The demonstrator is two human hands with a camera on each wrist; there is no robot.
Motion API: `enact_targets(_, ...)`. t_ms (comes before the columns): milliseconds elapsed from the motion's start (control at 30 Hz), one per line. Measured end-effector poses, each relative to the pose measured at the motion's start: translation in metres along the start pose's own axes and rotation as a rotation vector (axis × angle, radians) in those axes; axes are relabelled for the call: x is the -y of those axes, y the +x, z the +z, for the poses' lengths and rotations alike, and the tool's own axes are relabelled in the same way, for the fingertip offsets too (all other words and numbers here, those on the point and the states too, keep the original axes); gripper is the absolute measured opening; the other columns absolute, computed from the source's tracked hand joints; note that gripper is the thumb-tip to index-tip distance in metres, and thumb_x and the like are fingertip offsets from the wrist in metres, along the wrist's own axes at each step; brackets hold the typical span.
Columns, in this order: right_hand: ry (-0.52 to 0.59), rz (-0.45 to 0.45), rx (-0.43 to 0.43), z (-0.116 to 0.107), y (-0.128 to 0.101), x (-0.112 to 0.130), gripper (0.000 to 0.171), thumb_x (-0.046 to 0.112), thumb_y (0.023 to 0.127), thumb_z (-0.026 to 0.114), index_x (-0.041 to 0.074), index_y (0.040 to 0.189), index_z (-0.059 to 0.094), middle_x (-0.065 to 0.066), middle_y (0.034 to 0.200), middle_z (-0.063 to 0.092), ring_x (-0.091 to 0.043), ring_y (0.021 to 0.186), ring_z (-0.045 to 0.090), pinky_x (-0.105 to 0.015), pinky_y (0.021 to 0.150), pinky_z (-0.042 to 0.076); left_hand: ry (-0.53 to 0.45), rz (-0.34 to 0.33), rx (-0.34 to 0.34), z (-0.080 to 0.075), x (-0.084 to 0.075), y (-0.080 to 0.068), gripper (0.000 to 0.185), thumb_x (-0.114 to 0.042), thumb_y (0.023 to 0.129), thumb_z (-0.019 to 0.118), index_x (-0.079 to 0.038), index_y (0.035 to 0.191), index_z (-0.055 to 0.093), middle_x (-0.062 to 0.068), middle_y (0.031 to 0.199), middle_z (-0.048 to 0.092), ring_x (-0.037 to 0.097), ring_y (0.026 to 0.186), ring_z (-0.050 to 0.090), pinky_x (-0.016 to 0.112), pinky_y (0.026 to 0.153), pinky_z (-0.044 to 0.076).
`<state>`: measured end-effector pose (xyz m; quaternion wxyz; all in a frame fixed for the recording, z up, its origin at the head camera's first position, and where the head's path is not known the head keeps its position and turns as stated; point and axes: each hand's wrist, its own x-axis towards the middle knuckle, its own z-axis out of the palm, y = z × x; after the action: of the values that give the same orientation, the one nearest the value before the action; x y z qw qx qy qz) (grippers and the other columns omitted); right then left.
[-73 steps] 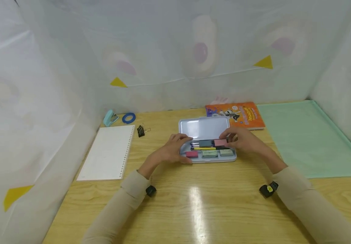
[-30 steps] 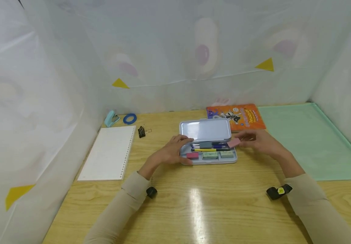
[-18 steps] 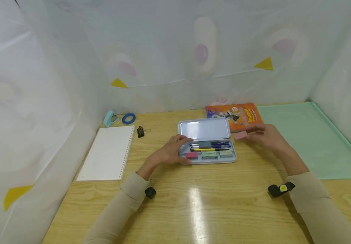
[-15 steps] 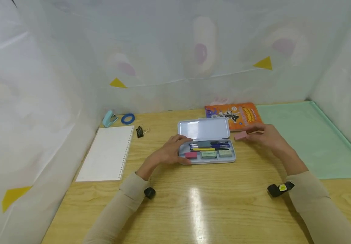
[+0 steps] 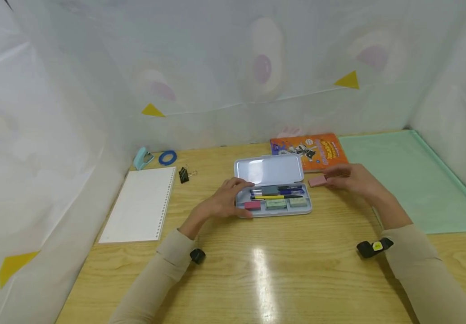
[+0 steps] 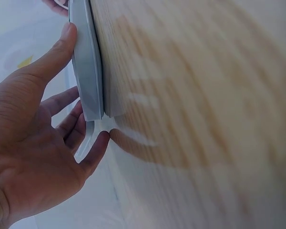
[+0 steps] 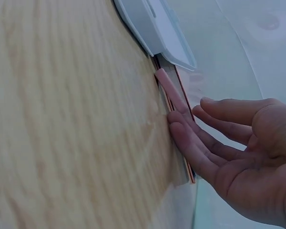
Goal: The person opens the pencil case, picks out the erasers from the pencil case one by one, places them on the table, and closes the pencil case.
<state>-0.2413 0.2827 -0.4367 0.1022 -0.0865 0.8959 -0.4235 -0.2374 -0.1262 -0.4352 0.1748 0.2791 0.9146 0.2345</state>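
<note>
Bench [image 5: 281,270] is light wood with a glare streak near the front edge. White perforated notepad [image 5: 139,204] lies flat on the left side. Beyond it, near the back wall: black binder clip [image 5: 183,175], blue tape ring [image 5: 168,157], and a light-blue stapler-like item [image 5: 141,158], each set apart from the others. Orange illustrated book [image 5: 307,150] lies flat at the back centre, its right edge just beside a mint-green mat [image 5: 415,180] that covers the bench's right side. White translucent sheeting [image 5: 74,90] encloses the left, back and right, with yellow triangles [image 5: 348,81] stuck on it.
</note>
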Motion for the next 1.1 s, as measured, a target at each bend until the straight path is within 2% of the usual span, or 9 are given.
enact_targets(200, 0.101, -0.002, 0.035, -0.009, -0.005, 0.003, 0.043, 0.022, 0.105, 0.064, -0.005, 0.137, 0.06, -0.026, 0.125, 0.069, -0.019, 0.099, 0.073, -0.027, 0.083, 0.06, -0.025, -0.015, 0.003, 0.0, 0.0, -0.001, 0.088, -0.047, 0.087, 0.084, -0.026, 0.16, 0.04, 0.004, 0.157, 0.035, 0.026, 0.142, 0.03, 0.048, 0.119, 0.035)
enact_targets(300, 0.078, -0.036, 0.016, -0.011, -0.005, 0.009, 0.044, 0.026, 0.104, 0.066, -0.002, 0.138, 0.061, -0.022, 0.127, 0.069, -0.012, 0.101, 0.07, -0.025, 0.085, 0.057, -0.028, -0.011, 0.0, 0.001, 0.0, -0.001, 0.088, -0.048, 0.087, 0.083, -0.026, 0.16, 0.039, 0.003, 0.157, 0.034, 0.025, 0.143, 0.029, 0.048, 0.119, 0.034)
enact_targets(367, 0.055, -0.033, 0.005, -0.008, -0.005, 0.017, 0.048, 0.034, 0.102, 0.069, 0.005, 0.14, 0.062, -0.016, 0.131, 0.069, -0.009, 0.107, 0.065, -0.026, 0.088, 0.054, -0.027, -0.004, 0.001, 0.0, 0.001, -0.001, 0.088, -0.048, 0.088, 0.082, -0.026, 0.16, 0.039, 0.004, 0.156, 0.034, 0.026, 0.143, 0.028, 0.048, 0.119, 0.034)
enact_targets(433, 0.082, -0.039, 0.014, -0.001, -0.004, 0.027, 0.048, 0.035, 0.1, 0.071, 0.009, 0.14, 0.063, -0.012, 0.133, 0.069, -0.011, 0.113, 0.063, -0.027, 0.091, 0.053, -0.026, 0.002, 0.005, -0.001, 0.001, -0.001, 0.088, -0.048, 0.088, 0.082, -0.025, 0.16, 0.038, 0.005, 0.157, 0.034, 0.027, 0.144, 0.028, 0.048, 0.12, 0.033)
enact_targets(567, 0.122, -0.119, 0.07, 0.023, 0.003, 0.04, 0.042, 0.027, 0.101, 0.072, 0.009, 0.138, 0.064, -0.012, 0.131, 0.069, -0.022, 0.115, 0.065, -0.029, 0.091, 0.055, -0.013, -0.001, 0.016, -0.003, 0.002, 0.001, 0.089, -0.048, 0.088, 0.082, -0.026, 0.161, 0.037, 0.005, 0.158, 0.033, 0.027, 0.146, 0.026, 0.048, 0.12, 0.032)
enact_targets(700, 0.066, -0.212, 0.123, 0.046, 0.013, 0.049, 0.033, 0.019, 0.102, 0.069, 0.007, 0.133, 0.068, -0.012, 0.13, 0.069, -0.028, 0.111, 0.065, -0.026, 0.089, 0.054, -0.003, 0.0, 0.023, -0.004, 0.001, 0.002, 0.089, -0.048, 0.088, 0.082, -0.025, 0.161, 0.037, 0.006, 0.159, 0.032, 0.027, 0.146, 0.026, 0.048, 0.121, 0.032)
enact_targets(967, -0.011, -0.289, 0.162, 0.074, 0.029, 0.072, 0.025, 0.011, 0.1, 0.07, 0.012, 0.124, 0.075, -0.007, 0.125, 0.072, -0.023, 0.104, 0.07, -0.041, 0.092, 0.055, 0.003, 0.008, 0.021, -0.002, 0.001, 0.004, 0.088, -0.048, 0.088, 0.082, -0.025, 0.161, 0.038, 0.006, 0.158, 0.033, 0.027, 0.145, 0.027, 0.048, 0.12, 0.032)
enact_targets(1100, -0.055, -0.305, 0.165, 0.082, 0.034, 0.077, 0.025, 0.007, 0.097, 0.072, 0.012, 0.121, 0.077, -0.007, 0.123, 0.073, -0.022, 0.097, 0.067, -0.039, 0.088, 0.052, 0.0, 0.01, 0.019, -0.002, 0.001, 0.003, 0.088, -0.047, 0.088, 0.082, -0.024, 0.16, 0.038, 0.006, 0.157, 0.033, 0.028, 0.145, 0.027, 0.049, 0.119, 0.032)
